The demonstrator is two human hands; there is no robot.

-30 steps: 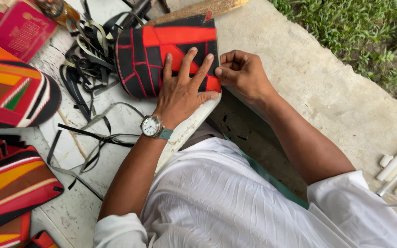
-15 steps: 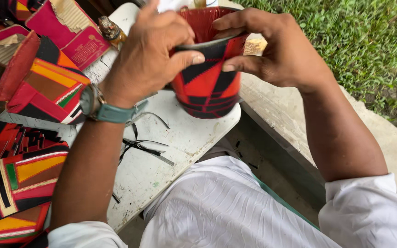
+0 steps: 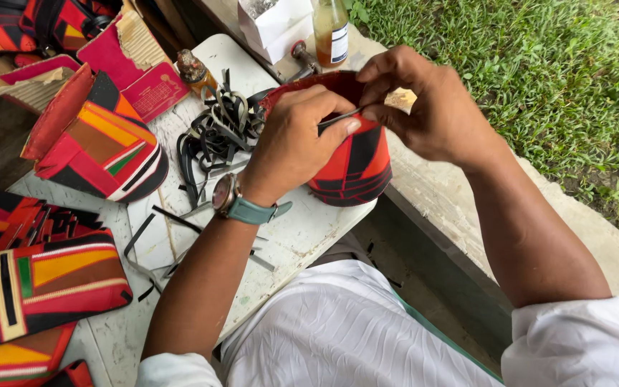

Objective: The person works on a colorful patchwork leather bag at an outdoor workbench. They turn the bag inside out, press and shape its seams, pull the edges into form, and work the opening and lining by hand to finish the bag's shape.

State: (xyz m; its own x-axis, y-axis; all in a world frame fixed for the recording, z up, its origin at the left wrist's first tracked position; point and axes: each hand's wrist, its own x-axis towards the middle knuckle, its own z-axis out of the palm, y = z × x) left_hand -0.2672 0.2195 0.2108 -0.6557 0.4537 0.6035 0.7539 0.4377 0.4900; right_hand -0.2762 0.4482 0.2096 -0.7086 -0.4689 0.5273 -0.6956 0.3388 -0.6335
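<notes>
Beside black strips [image 3: 216, 132], both hands [image 3: 367, 122] pinching red cap [image 3: 349, 161]; bottle [image 3: 331, 32] behind

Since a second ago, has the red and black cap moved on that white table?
Yes. The red and black cap, earlier lying flat under the left hand, now stands raised on the white table edge, gripped by both hands.
</notes>
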